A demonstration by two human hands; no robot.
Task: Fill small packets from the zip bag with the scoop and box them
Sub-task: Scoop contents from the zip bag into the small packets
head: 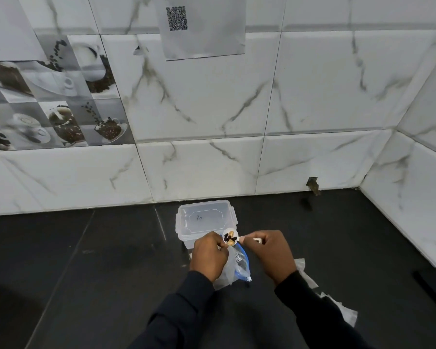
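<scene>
A clear plastic box with its lid on stands on the black counter near the wall. Just in front of it my right hand grips the handle of a small white scoop holding dark and tan pieces. My left hand pinches a small clear packet right under the scoop's bowl. The zip bag, clear with a blue strip, lies behind and below the packet, partly hidden by my hands.
Several loose clear packets lie on the black counter to the right of my right arm. The marble-tiled wall rises right behind the box and turns a corner at the far right.
</scene>
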